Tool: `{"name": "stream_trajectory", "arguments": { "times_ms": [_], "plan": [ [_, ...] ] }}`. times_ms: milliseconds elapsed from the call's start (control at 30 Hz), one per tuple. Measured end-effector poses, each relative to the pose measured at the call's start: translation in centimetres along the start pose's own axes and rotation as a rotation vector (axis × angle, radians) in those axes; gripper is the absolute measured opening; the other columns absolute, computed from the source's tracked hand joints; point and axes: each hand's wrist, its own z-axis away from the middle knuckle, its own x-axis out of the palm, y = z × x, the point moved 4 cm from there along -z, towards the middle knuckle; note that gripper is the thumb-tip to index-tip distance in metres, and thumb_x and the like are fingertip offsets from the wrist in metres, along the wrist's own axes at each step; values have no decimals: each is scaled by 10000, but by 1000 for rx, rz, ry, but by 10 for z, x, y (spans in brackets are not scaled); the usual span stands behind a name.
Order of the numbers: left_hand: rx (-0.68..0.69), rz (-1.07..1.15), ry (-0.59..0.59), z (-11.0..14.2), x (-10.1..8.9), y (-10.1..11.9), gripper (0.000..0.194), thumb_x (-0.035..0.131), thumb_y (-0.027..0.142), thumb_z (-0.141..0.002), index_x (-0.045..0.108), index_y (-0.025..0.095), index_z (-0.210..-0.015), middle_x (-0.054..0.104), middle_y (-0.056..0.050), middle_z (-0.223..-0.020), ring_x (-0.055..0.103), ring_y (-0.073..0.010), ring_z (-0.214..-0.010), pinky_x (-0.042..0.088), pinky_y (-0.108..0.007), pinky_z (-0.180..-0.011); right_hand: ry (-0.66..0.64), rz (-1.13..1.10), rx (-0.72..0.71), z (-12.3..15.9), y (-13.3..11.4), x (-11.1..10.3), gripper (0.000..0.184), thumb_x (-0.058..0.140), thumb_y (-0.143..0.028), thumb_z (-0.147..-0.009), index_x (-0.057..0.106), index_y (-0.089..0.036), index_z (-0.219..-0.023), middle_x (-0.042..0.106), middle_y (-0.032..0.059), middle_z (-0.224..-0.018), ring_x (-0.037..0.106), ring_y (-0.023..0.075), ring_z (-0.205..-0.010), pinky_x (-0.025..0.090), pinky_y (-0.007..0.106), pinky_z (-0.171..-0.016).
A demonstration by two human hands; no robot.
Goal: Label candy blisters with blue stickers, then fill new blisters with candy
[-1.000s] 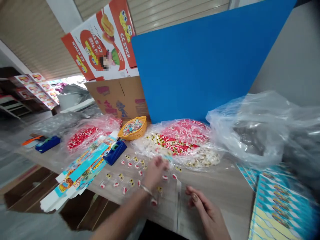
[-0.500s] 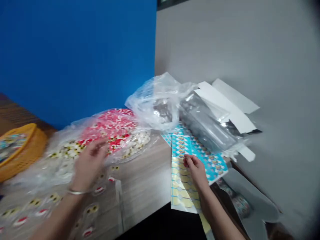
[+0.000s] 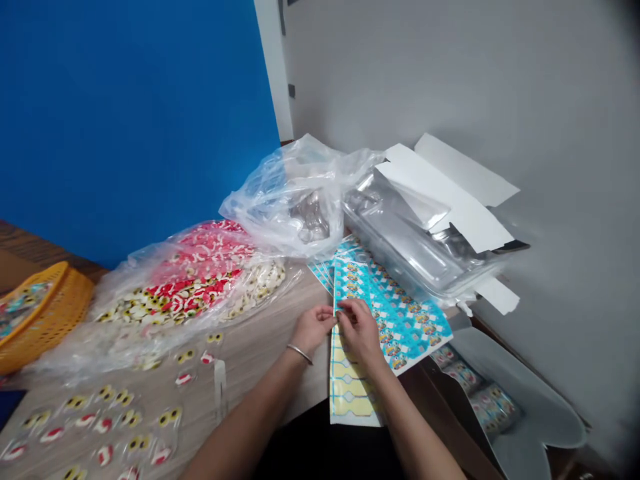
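Observation:
My left hand (image 3: pixel 313 328) and my right hand (image 3: pixel 359 330) meet at the left edge of a blue and yellow sticker sheet (image 3: pixel 395 317) lying on the wooden table (image 3: pixel 273 360). Both hands have their fingertips pinched together on that sheet's edge. A thin bracelet rings my left wrist. The lower part of the sheet (image 3: pixel 350 393) is pale yellow where stickers have been peeled off. Small clear packets with red and yellow pieces (image 3: pixel 107 417) lie spread on the table to the left of my arms.
A clear bag of red and yellow pieces (image 3: pixel 195 280) lies behind the packets. A crumpled plastic bag (image 3: pixel 295 200) and clear trays with white card (image 3: pixel 430 233) sit at the back right. An orange basket (image 3: pixel 45 320) stands at far left. A blue board (image 3: pixel 135 120) rises behind.
The view has swung right. My left hand left the packets and came across to the sticker sheet, joining my right hand, which had reached the sheet half a second ago.

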Motion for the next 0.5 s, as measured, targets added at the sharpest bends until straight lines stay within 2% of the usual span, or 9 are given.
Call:
{"name": "stream_trajectory", "arguments": {
  "times_ms": [167, 333, 433, 500],
  "plan": [
    [80, 106, -11, 14, 8, 6, 272, 784, 307, -603, 688, 151, -804, 706, -30, -759, 637, -161, -743, 474, -277, -762, -48, -8, -24, -2, -6, 2, 149, 539, -247, -880, 663, -229, -960, 642, 76, -969, 593, 220, -924, 474, 354, -841],
    [89, 148, -26, 19, 15, 11, 276, 772, 324, -632, 689, 146, -826, 700, -35, -770, 628, -154, -730, 473, -270, -739, 16, -38, 5, 0, -15, -3, 161, 508, -258, -899, 662, -229, -865, 641, 60, -900, 577, 213, -887, 450, 349, -830],
    [75, 152, -39, 21, 19, 10, 302, 767, 345, -636, 680, 143, -843, 696, -41, -779, 626, -154, -713, 476, -270, -709, 58, -150, 115, -4, -11, -4, 169, 549, -317, -873, 652, -222, -780, 631, 30, -821, 574, 196, -812, 441, 323, -772],
    [68, 137, -41, 21, 20, 8, 304, 749, 351, -651, 672, 145, -861, 693, -43, -778, 625, -155, -696, 478, -272, -687, 67, -294, 263, -5, -1, -3, 165, 620, -365, -821, 660, -217, -760, 626, 7, -758, 558, 180, -742, 431, 305, -715]
  ]
}}
